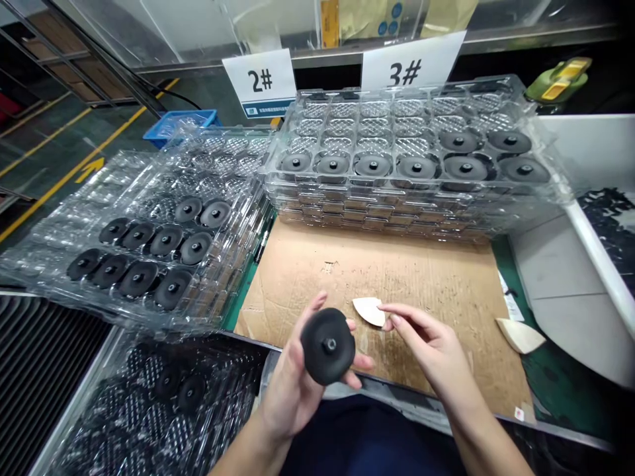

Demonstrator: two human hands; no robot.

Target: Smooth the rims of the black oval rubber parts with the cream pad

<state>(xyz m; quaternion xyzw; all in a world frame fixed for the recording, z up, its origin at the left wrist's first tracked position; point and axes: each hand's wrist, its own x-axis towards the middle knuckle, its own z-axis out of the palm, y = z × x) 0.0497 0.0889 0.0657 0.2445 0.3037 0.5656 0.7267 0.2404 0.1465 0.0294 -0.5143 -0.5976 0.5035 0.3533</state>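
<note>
My left hand (292, 383) holds a round black disc (327, 345) with a small hub in its middle, raised above the near edge of a cardboard sheet (397, 277). My right hand (429, 344) pinches a small cream wedge-shaped piece (370, 311) between thumb and fingertips, just to the right of the disc. A second cream wedge (520, 334) lies at the right edge of the cardboard.
A stack of clear blister trays (411, 192) under a "3#" sign holds black discs in its front row. Another stack of trays (149, 251) with several discs sits at the left under "2#". More trays (163, 396) lie at the lower left. A white bin (585, 311) stands at the right.
</note>
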